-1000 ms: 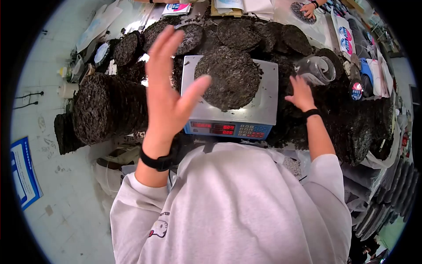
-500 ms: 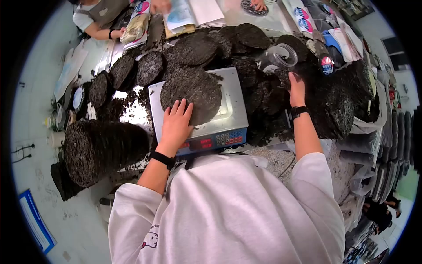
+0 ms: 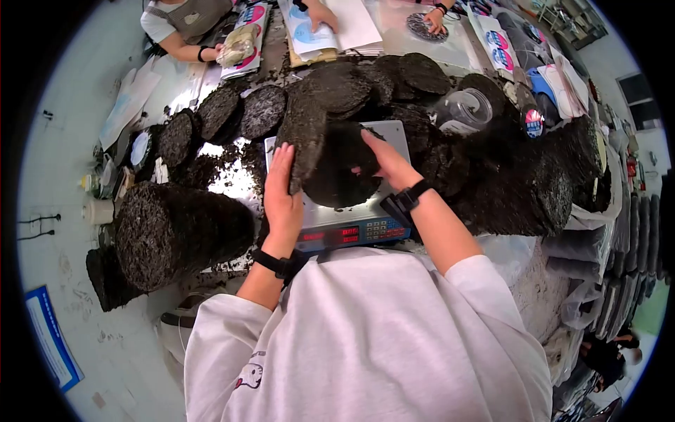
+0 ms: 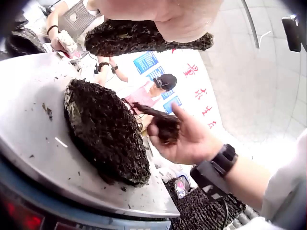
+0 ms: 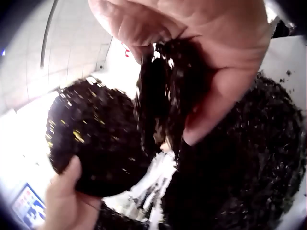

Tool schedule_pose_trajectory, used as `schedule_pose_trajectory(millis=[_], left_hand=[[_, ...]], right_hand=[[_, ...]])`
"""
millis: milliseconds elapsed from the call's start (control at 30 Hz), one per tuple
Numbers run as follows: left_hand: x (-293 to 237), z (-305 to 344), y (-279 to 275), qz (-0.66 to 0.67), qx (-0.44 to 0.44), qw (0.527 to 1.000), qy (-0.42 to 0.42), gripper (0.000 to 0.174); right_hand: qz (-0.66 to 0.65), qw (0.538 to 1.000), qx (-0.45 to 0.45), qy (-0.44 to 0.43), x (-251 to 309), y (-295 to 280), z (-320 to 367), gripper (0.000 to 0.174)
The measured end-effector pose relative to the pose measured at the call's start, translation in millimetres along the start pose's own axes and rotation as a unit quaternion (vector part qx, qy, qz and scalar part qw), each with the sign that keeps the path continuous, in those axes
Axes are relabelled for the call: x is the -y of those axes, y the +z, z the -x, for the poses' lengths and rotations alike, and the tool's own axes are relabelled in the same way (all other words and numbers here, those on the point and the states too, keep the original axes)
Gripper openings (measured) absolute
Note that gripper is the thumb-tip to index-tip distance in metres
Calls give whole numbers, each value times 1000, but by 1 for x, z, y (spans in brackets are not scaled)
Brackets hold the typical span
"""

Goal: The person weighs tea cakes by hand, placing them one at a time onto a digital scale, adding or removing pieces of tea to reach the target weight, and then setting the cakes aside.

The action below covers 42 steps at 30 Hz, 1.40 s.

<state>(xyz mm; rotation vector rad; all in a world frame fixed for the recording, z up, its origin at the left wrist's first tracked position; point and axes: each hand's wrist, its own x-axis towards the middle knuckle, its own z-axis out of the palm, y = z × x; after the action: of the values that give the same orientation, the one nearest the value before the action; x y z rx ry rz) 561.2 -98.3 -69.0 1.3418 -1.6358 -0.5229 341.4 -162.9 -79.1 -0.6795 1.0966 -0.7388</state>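
My left hand [image 3: 283,211] grips a round dried seaweed cake [image 3: 307,141] by its edge and holds it tilted up on the left side of the digital scale [image 3: 394,135]. Another round seaweed cake [image 4: 105,134] lies on the metal pan. Over the pan's right side, my right hand [image 3: 394,165] pinches a small torn piece of seaweed [image 4: 167,128] between thumb and fingers. In the right wrist view that dark, ragged piece [image 5: 187,72] hangs from the fingers, with the raised cake beyond it. Red digits glow on the scale's display [image 3: 330,234].
A long stack of seaweed cakes [image 3: 183,225] lies left of the scale, a larger pile [image 3: 513,183] to the right. A clear plastic jar [image 3: 464,111] lies behind on the right. Loose cakes [image 3: 264,111] line the back. Other people's hands [image 3: 321,15] work across the table.
My left hand came down from the air onto the cake on the scale, then raised a cake on edge. My right hand moved from beside the jar to the scale, with a seaweed piece.
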Motion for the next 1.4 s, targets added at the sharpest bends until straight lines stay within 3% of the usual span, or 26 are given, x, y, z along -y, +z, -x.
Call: schedule_pose_trajectory(millis=[133, 267, 333, 400, 433, 467, 500, 533, 600, 633, 667, 733, 800, 900, 1000, 1133, 1167, 1300, 1400], left_hand=[[-5, 7, 10, -21, 3, 999, 30, 62], [-10, 11, 18, -60, 30, 997, 46, 64], [-7, 12, 24, -103, 39, 992, 68, 63], [4, 14, 35, -227, 146, 948, 167, 59], [16, 22, 42, -276, 217, 917, 189, 55], [17, 24, 43, -277, 216, 916, 195, 55], [17, 27, 43, -277, 226, 916, 183, 56], [13, 25, 43, -276, 235, 916, 170, 57], [7, 25, 40, -262, 258, 919, 141, 64], [7, 24, 38, -243, 268, 924, 127, 68], [7, 21, 36, -224, 278, 927, 116, 72], [13, 25, 39, -197, 278, 935, 101, 77], [17, 27, 42, -183, 238, 951, 72, 80], [25, 23, 37, -146, 217, 964, 44, 80], [37, 20, 33, -99, 234, 966, 54, 79], [26, 7, -2, -102, 212, 971, 38, 75], [17, 5, -23, -137, 180, 973, 41, 71], [-30, 16, -142, -256, 4, 964, 71, 55], [-62, 26, -211, -440, -138, 887, -10, 74]], right_hand=[[125, 986, -90, 58, 2, -6, -11, 46], [159, 982, -67, 75, 0, -35, -18, 38], [220, 968, -100, 67, -6, -52, -27, 37], [466, 845, -251, -76, -5, -91, -29, 50], [504, 808, -280, -121, 2, -102, -20, 54], [537, 768, -309, -163, 8, -115, -7, 58], [605, 690, -349, -189, -1, -135, -5, 62], [638, 644, -352, -233, -1, -145, 4, 65], [519, 736, -345, -266, 3, -143, 19, 60], [370, 869, -257, -207, 7, -127, 32, 57], [200, 957, -156, -140, 5, -108, 42, 55], [107, 990, -80, -52, -32, -82, 51, 49], [4, 998, -52, 47, -53, -51, 44, 45], [-74, 995, -69, -11, -60, -28, 23, 44], [-85, 994, -62, -20, -43, -3, 6, 38], [-92, 995, -25, -19, -44, 12, -47, 45], [-134, 990, 14, -28, -40, 16, -68, 44], [-180, 983, 28, -21, -4, 41, -169, 33], [-175, 983, 53, -16, 20, 54, -240, 31]])
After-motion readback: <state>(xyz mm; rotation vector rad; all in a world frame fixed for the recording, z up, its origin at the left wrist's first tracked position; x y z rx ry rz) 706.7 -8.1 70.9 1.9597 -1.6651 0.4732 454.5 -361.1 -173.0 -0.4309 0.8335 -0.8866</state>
